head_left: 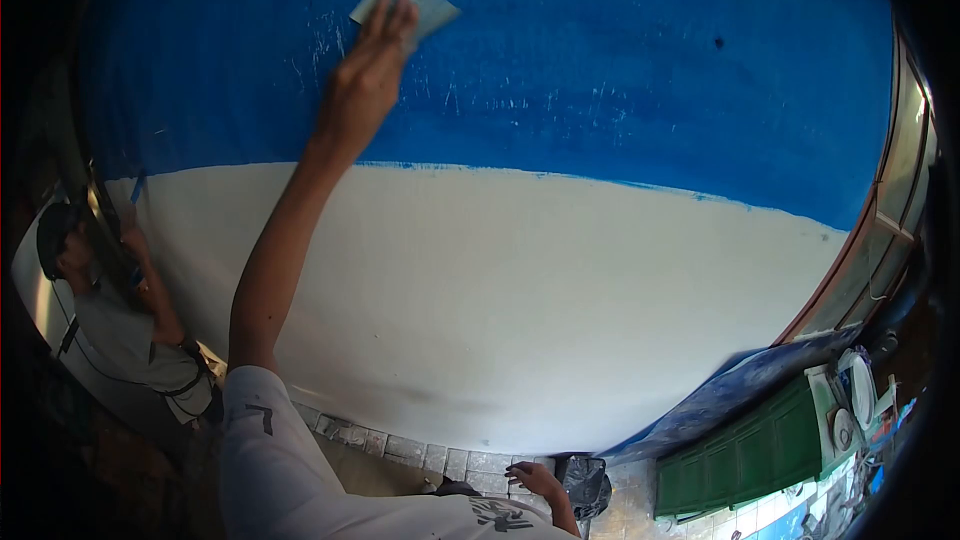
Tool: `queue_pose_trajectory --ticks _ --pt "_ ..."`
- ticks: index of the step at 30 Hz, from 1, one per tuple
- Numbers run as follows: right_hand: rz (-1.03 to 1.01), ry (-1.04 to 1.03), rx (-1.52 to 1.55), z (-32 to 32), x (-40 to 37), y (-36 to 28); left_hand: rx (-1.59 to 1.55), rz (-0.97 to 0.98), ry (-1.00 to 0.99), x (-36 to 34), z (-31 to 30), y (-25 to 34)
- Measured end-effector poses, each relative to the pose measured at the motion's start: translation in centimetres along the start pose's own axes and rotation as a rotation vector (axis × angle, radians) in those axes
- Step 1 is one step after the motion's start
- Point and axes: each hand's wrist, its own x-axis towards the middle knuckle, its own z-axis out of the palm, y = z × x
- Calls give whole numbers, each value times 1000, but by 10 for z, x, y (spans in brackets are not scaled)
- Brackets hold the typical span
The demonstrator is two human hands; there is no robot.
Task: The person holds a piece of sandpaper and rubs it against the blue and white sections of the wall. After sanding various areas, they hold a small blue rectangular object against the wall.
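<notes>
My left hand (365, 90) is raised high and presses a pale square sheet of sandpaper (430, 8) flat against the blue upper part of the wall (600, 40). The fingers lie over the sheet. White scratches and specks show on the blue paint below and beside it. The lower part of the wall (520, 290) is off-white, with a slightly uneven line where it meets the blue. Low down near my body hangs my right hand (537, 480), its fingers apart and nothing in it, close to a black plastic bag (585, 485).
At the left a co-worker in a cap (130, 330) faces the wall, one hand raised near a small blue item (138, 187). A green cabinet (740, 460) with clutter stands at the lower right. A framed window (880, 210) borders the wall; tiles (405, 448) run along its foot.
</notes>
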Motion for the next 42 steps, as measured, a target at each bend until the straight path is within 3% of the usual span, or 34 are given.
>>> queue_pose_trajectory --ticks 1,3,5,10,13,15,17,19,24,32,37,40,42 --pt "-5 1 -6 1 0 -2 5 1 6 -5 3 4" --pt "-26 11 18 0 -2 -4 -97 194 -78 -16 8 25" --pt "-9 5 -2 -1 2 -7 -58 161 -114 -13 1 23" --pt "0 20 52 0 6 -3 -26 -17 39 -8 5 3" --pt "-14 39 57 3 2 -12 -83 134 -79 -22 7 36" --pt "-10 55 23 6 4 -19 -73 139 -80 -20 6 19" --pt "-1 66 8 7 12 -20 -86 -43 61 -11 2 3" --pt "-45 93 21 13 18 -20 -71 -35 54 -12 5 6" --pt "-250 192 117 28 -7 -136 -133 116 -124 -39 -1 21" --pt "-581 333 199 36 -32 -286 -114 60 -96 -53 -15 -12" --pt "-564 417 82 37 -33 -321 -212 175 -195 -73 -6 11" --pt "-531 415 44 39 -33 -318 -156 173 -85 -58 -4 -16" --pt "-513 378 46 42 -31 -310 -38 62 1 -39 -14 -36"
